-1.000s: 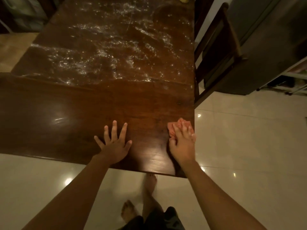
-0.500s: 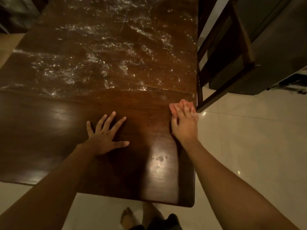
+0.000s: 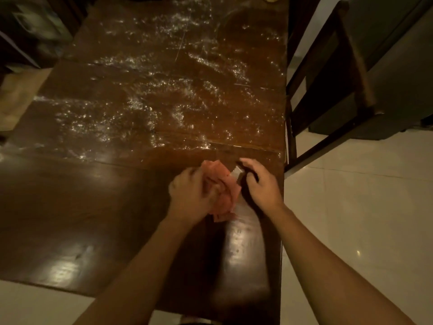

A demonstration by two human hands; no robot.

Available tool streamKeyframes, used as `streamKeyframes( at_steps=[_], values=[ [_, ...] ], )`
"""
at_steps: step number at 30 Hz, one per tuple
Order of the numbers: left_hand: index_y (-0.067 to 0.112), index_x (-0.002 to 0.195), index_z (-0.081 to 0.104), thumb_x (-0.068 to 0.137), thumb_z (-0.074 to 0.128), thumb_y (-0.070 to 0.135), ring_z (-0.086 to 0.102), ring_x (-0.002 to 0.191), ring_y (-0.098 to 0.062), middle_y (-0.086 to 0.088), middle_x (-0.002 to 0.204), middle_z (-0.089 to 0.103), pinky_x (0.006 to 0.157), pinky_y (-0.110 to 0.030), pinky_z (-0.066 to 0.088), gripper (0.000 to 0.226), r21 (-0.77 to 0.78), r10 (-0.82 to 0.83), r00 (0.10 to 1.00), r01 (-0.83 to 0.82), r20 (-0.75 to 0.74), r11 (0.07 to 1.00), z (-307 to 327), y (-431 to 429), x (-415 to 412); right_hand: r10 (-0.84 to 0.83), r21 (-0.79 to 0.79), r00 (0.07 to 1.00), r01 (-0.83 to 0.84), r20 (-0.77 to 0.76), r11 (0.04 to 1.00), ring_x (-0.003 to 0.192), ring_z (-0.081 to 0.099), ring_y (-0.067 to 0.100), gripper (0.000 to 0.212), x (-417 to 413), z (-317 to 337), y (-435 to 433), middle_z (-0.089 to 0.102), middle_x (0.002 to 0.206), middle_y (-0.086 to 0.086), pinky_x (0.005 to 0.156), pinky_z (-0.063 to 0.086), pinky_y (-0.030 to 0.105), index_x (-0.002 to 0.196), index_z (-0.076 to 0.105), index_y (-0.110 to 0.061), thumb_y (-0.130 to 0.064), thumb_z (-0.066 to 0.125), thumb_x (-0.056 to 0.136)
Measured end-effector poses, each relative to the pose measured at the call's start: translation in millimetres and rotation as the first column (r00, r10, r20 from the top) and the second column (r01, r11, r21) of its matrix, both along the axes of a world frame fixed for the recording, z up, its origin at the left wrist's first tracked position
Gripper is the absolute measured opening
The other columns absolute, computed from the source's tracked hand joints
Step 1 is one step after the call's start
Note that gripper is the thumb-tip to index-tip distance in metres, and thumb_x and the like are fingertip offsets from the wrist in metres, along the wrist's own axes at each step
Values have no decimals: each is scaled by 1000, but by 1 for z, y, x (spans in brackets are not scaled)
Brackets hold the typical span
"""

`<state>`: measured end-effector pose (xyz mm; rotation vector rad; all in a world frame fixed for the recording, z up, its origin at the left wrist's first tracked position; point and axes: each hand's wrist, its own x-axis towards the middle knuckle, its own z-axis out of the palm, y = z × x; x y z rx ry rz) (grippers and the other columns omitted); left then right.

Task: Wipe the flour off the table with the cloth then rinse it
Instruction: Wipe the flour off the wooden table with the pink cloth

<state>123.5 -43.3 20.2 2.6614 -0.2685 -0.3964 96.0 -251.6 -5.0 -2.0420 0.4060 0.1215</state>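
In the head view, a crumpled pink cloth is lying on the dark tabletop, at the near part and close to its right edge. The left hand is gripping the cloth, its fingers curling round the bunched fabric. The right hand is hovering just beside the cloth, nearer the tabletop's right edge. Its fingers are curling narrow, and I cannot tell if they are holding a corner, because the picture is blurred there. White flour is covering the far part of the tabletop. A chair is standing beside the tabletop's right edge.
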Motion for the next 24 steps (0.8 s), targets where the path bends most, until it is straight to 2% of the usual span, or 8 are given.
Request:
streamKeyframes(
  at_steps=[3, 7, 9, 13, 15, 19, 22, 24],
  values=[
    [18, 154, 20, 96, 40, 55, 17, 145, -41, -23, 159, 11, 117, -58, 16, 72, 190, -197, 980, 197, -17, 962, -16, -51, -3, 150, -365, 988, -130, 25, 922, 149, 23, 14, 47, -11, -23, -4, 45, 153, -3, 122, 24, 37, 145, 48, -26, -15, 48, 99],
    [16, 156, -7, 92, 56, 52, -9, 148, -44, -25, 159, -18, 120, -60, 2, 97, 220, -188, 982, 185, -5, 958, -35, -50, 12, 182, -565, 983, -155, -8, 811, 151, 20, 16, 52, -14, -27, 1, 35, 157, -4, 126, 15, 44, 150, 38, -26, -28, 44, 98],
    [18, 157, -6, 92, 55, 48, -12, 148, -43, -24, 160, -17, 120, -57, -3, 95, 178, -153, 988, 151, 2, 972, -34, -46, 28, 187, -587, 982, -171, -33, 792, 152, 17, 15, 54, -12, -27, 1, 34, 157, -6, 126, 10, 46, 151, 35, -28, -32, 41, 97],
    [16, 158, 4, 99, 21, 44, -5, 148, -45, -27, 161, -8, 117, -58, -5, 67, 169, -60, 996, 49, 61, 984, -38, -60, 65, 177, -600, 983, -164, -38, 783, 153, 16, 14, 57, -12, -29, 1, 33, 158, -7, 125, 12, 48, 151, 36, -29, -38, 34, 94],
    [15, 157, 8, 104, 18, 41, -3, 148, -46, -29, 160, -4, 116, -60, -2, 60, 189, -63, 995, 48, 77, 981, -48, -71, 83, 168, -590, 985, -159, -40, 791, 152, 16, 13, 57, -11, -30, 1, 34, 158, -7, 125, 12, 47, 150, 37, -30, -39, 34, 94],
    [13, 157, 13, 102, 15, 42, 3, 149, -44, -28, 160, 5, 118, -59, 4, 62, 194, -311, 942, 284, 126, 939, -57, -92, 109, 158, -571, 987, -148, -32, 808, 152, 16, 12, 58, -12, -30, 3, 34, 158, -8, 125, 12, 46, 149, 39, -30, -39, 37, 92],
    [17, 158, 5, 104, 16, 42, 1, 151, -36, -19, 163, 2, 122, -53, 3, 61, 181, -562, 810, 535, 169, 825, -59, -91, 129, 144, -563, 989, -137, -34, 815, 152, 16, 10, 57, -11, -30, 2, 34, 158, -9, 124, 14, 45, 149, 40, -32, -38, 41, 92],
    [18, 158, 6, 102, 24, 45, 4, 151, -33, -16, 164, 6, 123, -49, 5, 65, 177, -581, 790, 554, 193, 813, -57, -89, 145, 125, -566, 992, -114, -20, 816, 152, 19, 9, 55, -10, -30, 2, 36, 157, -10, 124, 18, 44, 147, 43, -33, -36, 44, 92]
  ],
)
